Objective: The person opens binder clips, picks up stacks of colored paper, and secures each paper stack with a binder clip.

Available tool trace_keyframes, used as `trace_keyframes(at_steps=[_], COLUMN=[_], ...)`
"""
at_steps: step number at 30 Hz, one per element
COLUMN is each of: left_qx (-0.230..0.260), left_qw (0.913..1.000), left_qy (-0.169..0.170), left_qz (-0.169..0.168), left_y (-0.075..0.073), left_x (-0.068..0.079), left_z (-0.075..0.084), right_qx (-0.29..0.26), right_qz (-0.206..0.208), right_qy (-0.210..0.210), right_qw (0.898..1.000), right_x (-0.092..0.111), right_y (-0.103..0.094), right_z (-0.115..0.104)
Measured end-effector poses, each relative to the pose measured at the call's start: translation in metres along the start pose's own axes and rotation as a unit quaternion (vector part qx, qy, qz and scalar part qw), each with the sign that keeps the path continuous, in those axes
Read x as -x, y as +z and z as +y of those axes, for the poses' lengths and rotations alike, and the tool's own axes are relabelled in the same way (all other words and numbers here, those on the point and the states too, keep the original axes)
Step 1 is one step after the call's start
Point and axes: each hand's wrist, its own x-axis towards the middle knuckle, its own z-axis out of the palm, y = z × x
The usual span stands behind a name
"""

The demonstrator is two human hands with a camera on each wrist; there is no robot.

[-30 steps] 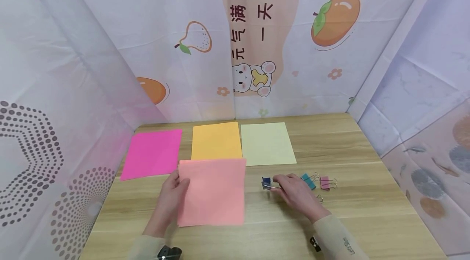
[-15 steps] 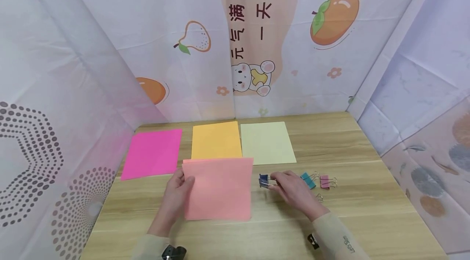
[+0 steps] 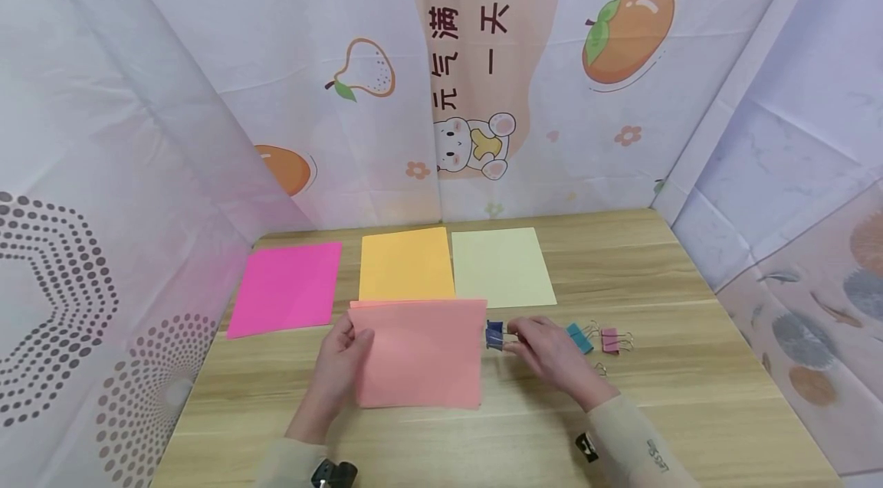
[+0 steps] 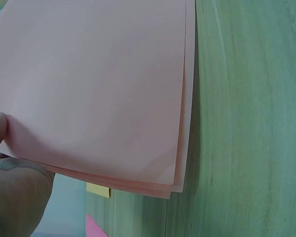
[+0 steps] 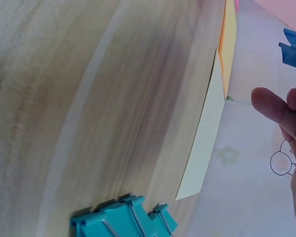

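My left hand (image 3: pixel 343 354) grips a small stack of salmon-pink paper (image 3: pixel 421 354) by its left edge, thumb on top. In the left wrist view the sheets' edges (image 4: pixel 180 148) are slightly offset, and the stack is raised off the wooden table. My right hand (image 3: pixel 552 354) pinches the wire handles of a dark blue binder clip (image 3: pixel 494 335). The clip faces the stack's right edge, very close to it; whether they touch I cannot tell. In the right wrist view the blue clip (image 5: pixel 293 52) shows at the right, below a corner of the pink paper (image 5: pixel 285 10).
Magenta paper (image 3: pixel 286 289), orange paper (image 3: pixel 405 262) and pale yellow paper (image 3: pixel 503 267) lie along the back of the table. Right of my right hand are a teal binder clip (image 3: pixel 579 338) and a pink binder clip (image 3: pixel 610 341). A patterned curtain (image 3: pixel 386 143) hangs behind.
My left hand has carried the salmon-pink stack to the right, its lower edge rising. My right hand has brought the blue binder clip slightly left, so the gap between clip and paper has narrowed.
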Motion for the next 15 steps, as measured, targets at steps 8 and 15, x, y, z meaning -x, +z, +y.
trace_keyframes(at_steps=[8,15], left_qx=[0.002,0.005], left_qw=[0.9998,0.9996], left_qy=[0.017,0.023], left_qz=[-0.013,-0.017], left_y=[0.0019,0.0017], left_x=[0.0003,0.0016], left_z=[-0.0014,-0.0012], right_qx=[-0.01,-0.022], right_qz=[0.008,0.019], right_qy=[0.0,-0.009], right_qw=[1.0,1.0], right_x=[-0.0024,-0.0036], right_y=[-0.0022,-0.004], right_z=[-0.0007,-0.0006])
